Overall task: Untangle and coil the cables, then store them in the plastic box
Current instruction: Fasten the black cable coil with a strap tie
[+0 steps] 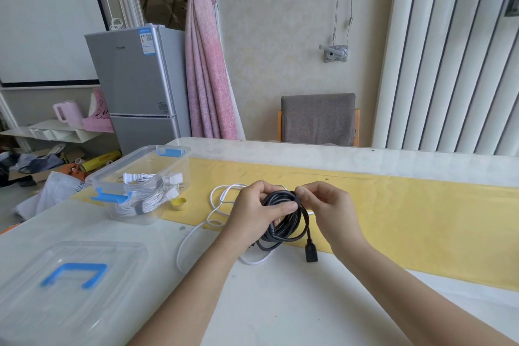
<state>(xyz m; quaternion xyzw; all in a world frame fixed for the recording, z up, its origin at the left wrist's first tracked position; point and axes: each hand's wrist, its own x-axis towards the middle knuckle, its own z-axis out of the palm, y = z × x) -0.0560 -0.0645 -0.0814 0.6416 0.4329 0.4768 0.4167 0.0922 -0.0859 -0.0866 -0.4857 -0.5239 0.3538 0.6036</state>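
A coiled black cable [283, 229] hangs above the table between both hands, its black plug [311, 252] dangling below. My left hand [252, 209] grips the coil's left side, thumb pressed across the strands. My right hand [327, 205] pinches a dark strap at the top of the coil. A loose white cable [219, 206] lies uncoiled on the table under and behind my hands. The clear plastic box [174, 159] with blue latches stands at the left and holds a coiled white cable [146, 199] bound with a strap.
The box's clear lid [33, 289] with a blue handle lies at the near left. A small yellow cap [178, 203] sits beside the box. A yellow runner [407, 219] crosses the white table. A grey chair [318, 118] stands behind the far edge.
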